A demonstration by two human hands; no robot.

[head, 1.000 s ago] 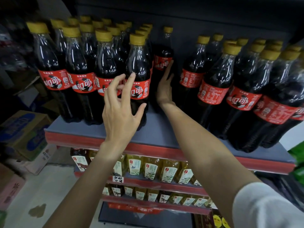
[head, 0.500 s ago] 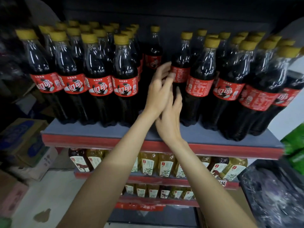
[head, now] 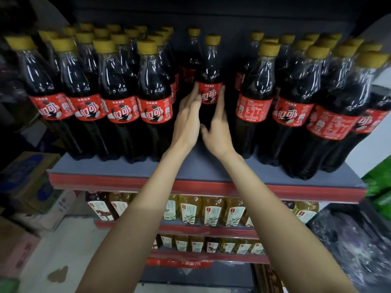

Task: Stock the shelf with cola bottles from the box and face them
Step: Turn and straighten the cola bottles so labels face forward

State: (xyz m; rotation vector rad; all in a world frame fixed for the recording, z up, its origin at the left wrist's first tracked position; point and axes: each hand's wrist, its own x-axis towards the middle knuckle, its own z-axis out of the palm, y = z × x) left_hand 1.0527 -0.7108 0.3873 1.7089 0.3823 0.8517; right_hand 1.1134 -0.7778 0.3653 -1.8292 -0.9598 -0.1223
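Note:
Cola bottles with yellow caps and red labels stand in rows on the grey, red-edged top shelf [head: 201, 168], one group at the left [head: 118, 92] and one at the right [head: 296, 98]. In the gap between them stands a single cola bottle [head: 209, 68], its label facing front. My left hand [head: 188, 121] lies along its left side and my right hand [head: 219, 127] along its right side. The fingers of both are straight and touch the label's edges. Another bottle [head: 193, 51] stands behind it.
Lower shelves hold yellow tea bottles [head: 211, 210]. Cardboard boxes [head: 27, 178] are stacked on the floor at the left. A dark plastic-wrapped pack [head: 355, 246] sits at the lower right. The shelf's front strip ahead of the single bottle is bare.
My hands were crossed in front of the gap; now they are side by side, one on each flank of the single bottle. The view has shifted slightly closer.

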